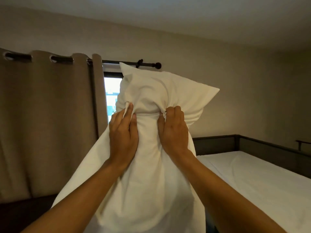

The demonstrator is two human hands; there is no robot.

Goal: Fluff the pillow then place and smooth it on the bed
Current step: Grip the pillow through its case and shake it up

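A white pillow in a loose white case is held upright in the air in front of me, its top corners up near the curtain rod. My left hand pinches a fold of the case on the pillow's left side. My right hand bunches the fabric on the right side, at about the same height. Both hands squeeze the pillow's middle, so the upper part bulges above them. The bed, with a smooth white sheet, lies low at the right, well below the pillow.
A dark bed frame runs along the wall behind the mattress. Beige curtains hang from a black rod at the left, with a bright strip of window showing. A dark surface lies at the lower left.
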